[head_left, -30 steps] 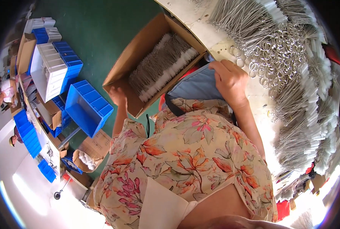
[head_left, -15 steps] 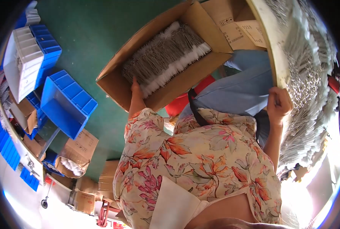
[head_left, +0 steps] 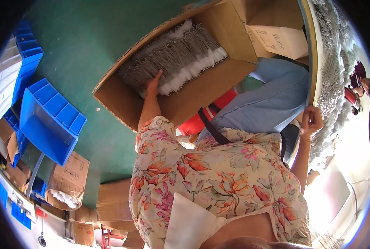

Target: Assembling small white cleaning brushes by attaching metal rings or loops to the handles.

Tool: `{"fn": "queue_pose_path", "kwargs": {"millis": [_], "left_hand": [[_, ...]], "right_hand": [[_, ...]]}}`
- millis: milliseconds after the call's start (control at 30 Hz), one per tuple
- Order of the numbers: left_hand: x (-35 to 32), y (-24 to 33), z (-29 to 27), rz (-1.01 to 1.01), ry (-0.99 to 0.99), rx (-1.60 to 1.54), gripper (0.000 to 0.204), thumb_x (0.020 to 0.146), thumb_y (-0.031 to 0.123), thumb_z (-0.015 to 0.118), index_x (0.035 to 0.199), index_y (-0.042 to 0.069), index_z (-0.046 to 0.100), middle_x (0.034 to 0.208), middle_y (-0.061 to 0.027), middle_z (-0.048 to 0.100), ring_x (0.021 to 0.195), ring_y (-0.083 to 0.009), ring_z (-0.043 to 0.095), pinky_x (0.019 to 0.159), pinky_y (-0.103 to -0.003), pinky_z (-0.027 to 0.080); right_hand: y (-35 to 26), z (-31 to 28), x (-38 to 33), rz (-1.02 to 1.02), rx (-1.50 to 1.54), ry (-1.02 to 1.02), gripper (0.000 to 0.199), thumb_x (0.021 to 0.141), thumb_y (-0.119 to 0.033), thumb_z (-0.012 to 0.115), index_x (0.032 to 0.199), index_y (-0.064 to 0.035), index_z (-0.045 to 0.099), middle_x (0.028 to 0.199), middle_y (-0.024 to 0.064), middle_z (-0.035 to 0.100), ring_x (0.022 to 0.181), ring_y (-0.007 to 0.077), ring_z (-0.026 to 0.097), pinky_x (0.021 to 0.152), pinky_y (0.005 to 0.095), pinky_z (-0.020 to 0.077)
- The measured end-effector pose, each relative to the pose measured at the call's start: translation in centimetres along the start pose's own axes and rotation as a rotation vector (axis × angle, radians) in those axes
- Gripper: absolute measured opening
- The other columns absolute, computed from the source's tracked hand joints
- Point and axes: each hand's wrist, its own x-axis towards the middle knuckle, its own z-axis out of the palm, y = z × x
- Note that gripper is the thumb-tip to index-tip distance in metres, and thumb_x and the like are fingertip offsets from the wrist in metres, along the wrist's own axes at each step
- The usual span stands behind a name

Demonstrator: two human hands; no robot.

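Inside the open cardboard box (head_left: 222, 79), seen in the head view, a packed row of wire-stemmed brushes (head_left: 176, 56) lies along the box's length, slanting from lower left to upper right; the stems run across that row, with white tufts along the side nearer the person. The left hand (head_left: 152, 84) is at the row's lower-left end, thumb raised over the stems, so most of the row lies up and to the right of its fingers. It is far nearer than the right hand (head_left: 311, 123), whose fingers curl loosely by the edge of the worktop (head_left: 316, 62); whether they grip anything is unclear. The left fingers other than the thumb sink out of sight among the stems, so their spread or hold cannot be told. The box's far rim meets the top of the view, and the heaped brushes on the worktop blur together.
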Motion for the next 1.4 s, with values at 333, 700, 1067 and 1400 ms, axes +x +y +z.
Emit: {"fn": "queue_pose_path", "kwargs": {"millis": [333,700,1067,1400], "left_hand": [[-7.5,-3.6,-2.0,0.640,-0.485,0.197,0.077,0.072,0.034,0.074,0.130,-0.001,0.038,0.127,-0.0108,0.046,0.110,-0.0261,0.050,0.089,-0.041,0.044],[-25.3,10.6,6.0,0.761,0.501,-0.047,0.032,0.086,0.028,0.052,0.098,-0.002,0.055,0.083,-0.0111,0.056,0.068,-0.0191,0.053,0.057,-0.033,0.047],[-65.6,29.0,41.8,1.853,-0.546,0.530,0.030,0.092,0.014,0.046,0.114,-0.006,0.051,0.107,-0.0174,0.060,0.095,-0.0215,0.059,0.086,-0.031,0.046],[-57.6,29.6,65.2,1.996,0.062,2.023,0.028,0.078,0.030,0.054,0.090,0.005,0.062,0.089,-0.0207,0.062,0.087,-0.0397,0.058,0.074,-0.048,0.045]], "right_hand": [[3.6,-3.3,0.4,-0.036,0.173,-0.042,0.016,0.059,0.003,0.054,0.072,-0.0028,0.059,0.066,0.0081,0.059,0.060,0.0221,0.058,0.055,0.0298,0.0457],[4.4,-9.2,-0.5,-0.113,0.593,0.021,0.008,0.058,-0.006,0.057,0.065,-0.0101,0.057,0.059,0.0032,0.054,0.051,0.0196,0.055,0.046,0.0310,0.0437],[9.8,-15.8,-2.8,0.022,1.063,-0.230,0.014,0.072,-0.011,0.060,0.084,-0.0051,0.064,0.064,0.0064,0.055,0.056,0.0173,0.054,0.054,0.0296,0.0452],[14.1,-25.8,-14.6,0.521,1.093,0.021,0.015,0.073,-0.009,0.065,0.087,-0.0043,0.068,0.078,0.0060,0.059,0.068,0.0161,0.056,0.062,0.0286,0.0458]]}}
